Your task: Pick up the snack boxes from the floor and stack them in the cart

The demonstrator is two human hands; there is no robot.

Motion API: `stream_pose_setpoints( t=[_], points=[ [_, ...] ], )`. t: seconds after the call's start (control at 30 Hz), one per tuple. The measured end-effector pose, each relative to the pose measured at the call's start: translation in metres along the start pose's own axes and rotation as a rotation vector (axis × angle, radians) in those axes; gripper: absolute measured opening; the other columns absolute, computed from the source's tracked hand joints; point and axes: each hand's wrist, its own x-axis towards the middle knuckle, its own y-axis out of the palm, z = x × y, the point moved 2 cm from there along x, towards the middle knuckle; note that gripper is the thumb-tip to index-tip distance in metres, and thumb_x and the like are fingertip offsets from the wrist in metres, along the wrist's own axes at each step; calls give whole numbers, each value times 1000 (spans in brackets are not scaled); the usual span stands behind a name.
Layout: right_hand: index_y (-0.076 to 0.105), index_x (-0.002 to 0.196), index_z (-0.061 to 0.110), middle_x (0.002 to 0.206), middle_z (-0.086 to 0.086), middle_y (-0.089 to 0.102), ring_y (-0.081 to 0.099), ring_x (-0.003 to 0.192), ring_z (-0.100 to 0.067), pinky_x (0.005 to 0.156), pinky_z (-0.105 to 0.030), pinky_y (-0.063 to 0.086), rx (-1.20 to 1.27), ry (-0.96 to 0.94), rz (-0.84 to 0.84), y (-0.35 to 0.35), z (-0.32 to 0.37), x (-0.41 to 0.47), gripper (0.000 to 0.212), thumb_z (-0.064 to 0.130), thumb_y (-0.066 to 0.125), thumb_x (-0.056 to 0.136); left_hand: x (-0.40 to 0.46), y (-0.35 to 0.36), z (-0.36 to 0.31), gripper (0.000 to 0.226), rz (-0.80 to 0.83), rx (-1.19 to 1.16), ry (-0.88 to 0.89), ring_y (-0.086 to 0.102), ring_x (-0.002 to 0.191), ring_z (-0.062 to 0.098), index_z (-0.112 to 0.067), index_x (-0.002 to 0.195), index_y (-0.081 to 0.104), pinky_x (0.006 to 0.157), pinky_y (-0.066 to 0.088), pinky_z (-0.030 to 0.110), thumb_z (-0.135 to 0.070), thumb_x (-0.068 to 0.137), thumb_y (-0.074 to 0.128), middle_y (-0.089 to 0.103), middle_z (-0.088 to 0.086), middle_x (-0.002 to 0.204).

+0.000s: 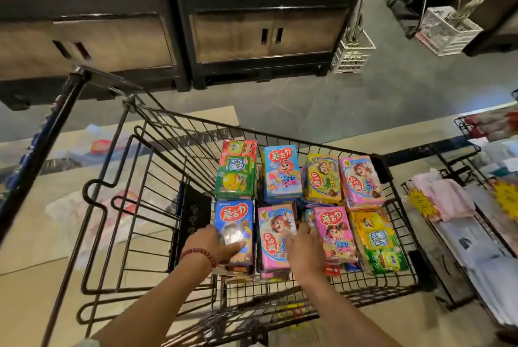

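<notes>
**Both hands settling boxes in the cart's near row**

The person is leaning over the wire cart (392, 170), and the snack boxes are sitting inside it in two rows of stacks, four across. The left hand (215, 245) is curling round the near end of the blue box (234, 229) in the cart's near left corner, fingers lying over its top face. The right hand (304, 248) is resting on the pink box (276, 237) just beside it, fingers slipping into the gap toward the next pink box (335, 234); I cannot tell whether it is gripping anything. Both boxes are lying flat, long axes running from the near rim toward the far rim, straight ahead of each hand. I'd judge the stacks are being squared up, each hand nearest its own box.
</notes>
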Motion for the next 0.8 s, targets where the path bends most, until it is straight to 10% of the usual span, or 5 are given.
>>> stream_pose_setpoints(
  t=[0.6,0.8],
  points=[
    [31,142,13,140,-5,40,38,130,-24,103,-35,33,-220,313,-208,-84,-103,-100,52,41,37,98,-58,20,-187,62,-136,873,1083,18,142,33,-10,147,22,115,18,46,-41,97,42,19,14,155],
    [73,87,9,82,-10,67,66,71,-27,56,-34,53,-262,447,-363,-76,-161,-168,60,35,91,35,-127,78,-223,63,-120,1026,1315,21,141,30,-15,146,25,114,15,48,-46,93,42,24,11,153]
  ],
)
